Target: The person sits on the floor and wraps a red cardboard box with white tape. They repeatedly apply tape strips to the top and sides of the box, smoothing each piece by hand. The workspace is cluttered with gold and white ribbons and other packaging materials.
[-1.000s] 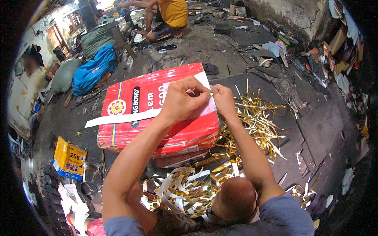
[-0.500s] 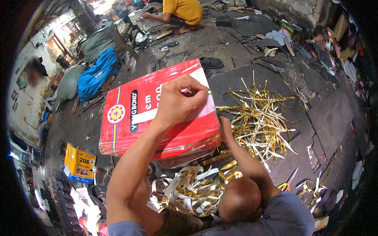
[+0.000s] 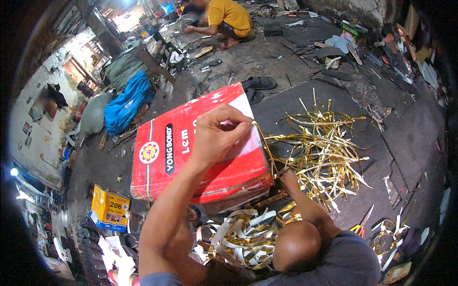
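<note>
My left hand [image 3: 220, 131] is closed in a pinch at the right edge of a red carton [image 3: 191, 143], above its top. From that pinch a thin gold strip [image 3: 266, 148] hangs taut over the carton's side. Lower down, my right hand [image 3: 289, 181] is closed around the strip's other part, beside the carton; its fingers are partly hidden. A pinkish-white patch [image 3: 248, 143] shows on the carton under my left hand. To the right lies a loose heap of gold strips [image 3: 322, 148]. Wider white and gold strips [image 3: 238, 238] are piled close to me.
Orange-handled scissors [image 3: 363, 221] rest on the floor at right. A yellow box [image 3: 110, 208] stands at left, near a blue sack [image 3: 128, 104]. Dark sandals [image 3: 259, 83] lie beyond the carton. Farther off, a person in a yellow shirt [image 3: 230, 19] crouches. Scraps litter the right side.
The white strip lying across the carton has gone from its top. My right hand has moved down and right, away from the carton's side, and a gold strip now stretches between my hands.
</note>
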{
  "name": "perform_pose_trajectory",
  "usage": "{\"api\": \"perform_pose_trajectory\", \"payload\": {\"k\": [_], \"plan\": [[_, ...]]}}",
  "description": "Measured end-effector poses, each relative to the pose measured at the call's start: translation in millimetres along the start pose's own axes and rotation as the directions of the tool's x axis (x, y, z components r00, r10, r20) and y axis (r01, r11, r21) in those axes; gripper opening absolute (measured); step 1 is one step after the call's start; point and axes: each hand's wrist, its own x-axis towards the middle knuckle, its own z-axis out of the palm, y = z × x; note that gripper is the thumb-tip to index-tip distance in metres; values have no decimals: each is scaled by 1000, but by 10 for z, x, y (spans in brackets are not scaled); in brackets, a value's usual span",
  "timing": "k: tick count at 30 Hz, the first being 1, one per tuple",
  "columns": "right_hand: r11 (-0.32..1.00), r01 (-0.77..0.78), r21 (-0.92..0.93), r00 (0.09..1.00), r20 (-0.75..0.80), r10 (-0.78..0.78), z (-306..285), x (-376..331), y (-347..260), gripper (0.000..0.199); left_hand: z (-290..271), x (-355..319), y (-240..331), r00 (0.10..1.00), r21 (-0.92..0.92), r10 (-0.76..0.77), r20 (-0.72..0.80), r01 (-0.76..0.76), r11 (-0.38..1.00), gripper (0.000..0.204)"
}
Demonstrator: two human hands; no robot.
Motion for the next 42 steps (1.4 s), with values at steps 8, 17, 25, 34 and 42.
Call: {"api": "perform_pose_trajectory", "payload": {"k": [8, 17, 25, 34, 42], "plan": [[998, -60, 30, 994, -86, 62, 491, -5, 360, 15, -36, 1, -23, 997, 7, 82, 5, -82, 997, 7], [170, -497, 851, 696, 274, 663, -1310, 34, 1, 52, -165, -203, -44, 983, 178, 180, -34, -171, 969, 6], [884, 466, 45, 599, -751, -278, -3741, 173, -1774, 18, -71, -191, 81, 892, 292, 451, 33, -440, 849, 8], [652, 245, 717, 882, 114, -456, -3945, 441, -2571, 34, -80, -307, 93, 902, 410, 431, 34, -406, 817, 9], [875, 383, 296, 923, -154, -352, -3898, 264, -2825, 37, -20, -409, 183, 932, 562, 363, -23, -288, 775, 14]]}}
